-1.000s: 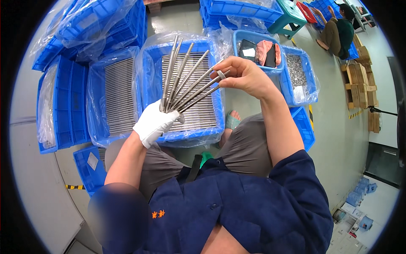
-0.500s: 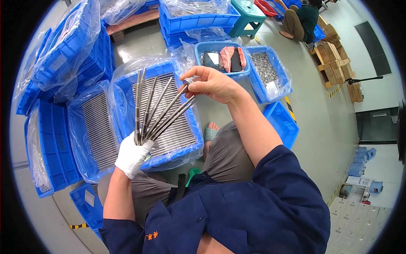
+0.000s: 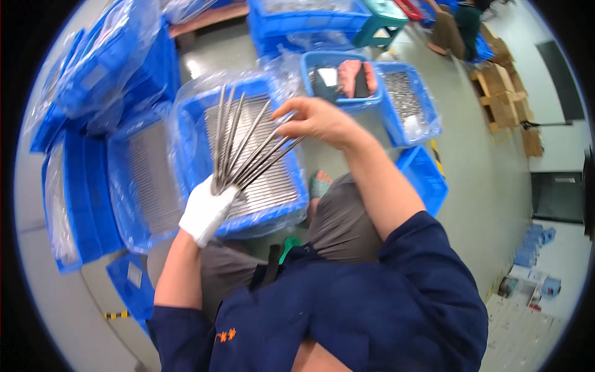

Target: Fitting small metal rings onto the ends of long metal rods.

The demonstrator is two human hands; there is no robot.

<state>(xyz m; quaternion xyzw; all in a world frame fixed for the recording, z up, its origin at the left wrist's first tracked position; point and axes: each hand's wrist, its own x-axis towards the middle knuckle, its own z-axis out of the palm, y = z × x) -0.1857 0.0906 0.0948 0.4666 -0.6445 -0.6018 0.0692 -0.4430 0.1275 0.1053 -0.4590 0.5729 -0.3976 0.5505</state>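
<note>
My left hand point(image 3: 207, 211), in a white glove, is closed round the lower ends of several slim metal rods point(image 3: 228, 139), which fan out upward. At the tip of one rod on the right of the fan, my bare right hand point(image 3: 319, 123) pinches a small round metal piece point(image 3: 278, 118) between thumb and fingers; blur and the fingers hide most of it. Below the fan stands a blue crate point(image 3: 192, 139) lined with clear plastic, with many similar rods point(image 3: 273, 192) lying side by side in it.
To the left are another lined crate of rods point(image 3: 149, 180) and stacked blue crates point(image 3: 145, 74). Beyond my right hand sit a blue basin point(image 3: 308, 62) with pink cloth and a blue bin point(image 3: 434, 118) of small metal parts. A person point(image 3: 462, 31) is at the far right.
The view has shifted, so the crates sit farther right in the picture. The left hand keeps the fanned rods, and the right hand stays at one rod's tip.
</note>
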